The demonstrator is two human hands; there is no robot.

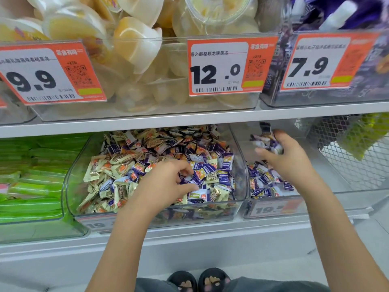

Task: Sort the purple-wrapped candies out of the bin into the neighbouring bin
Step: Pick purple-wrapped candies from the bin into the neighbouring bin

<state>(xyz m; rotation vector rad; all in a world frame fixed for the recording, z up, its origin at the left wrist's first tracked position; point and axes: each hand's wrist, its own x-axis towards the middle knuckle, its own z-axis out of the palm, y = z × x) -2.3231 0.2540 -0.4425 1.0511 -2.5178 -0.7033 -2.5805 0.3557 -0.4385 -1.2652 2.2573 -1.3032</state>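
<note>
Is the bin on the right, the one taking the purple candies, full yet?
No. The right bin holds only a low layer of purple-wrapped candies at its front; its clear walls stand bare above them.

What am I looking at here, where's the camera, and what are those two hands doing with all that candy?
There is no machine here. A person wears one camera on the head, looking forward and down at store shelves, so you see their own arms.

The left hand is in the mixed bin, a clear bin of beige and purple candies, its fingers pinching a purple-wrapped candy.

The right hand is over the neighbouring bin, gripping a handful of purple candies. That bin already holds a low pile of purple ones.

To the left lie green packets. The shelf above holds jelly cups behind orange price tags.
</note>
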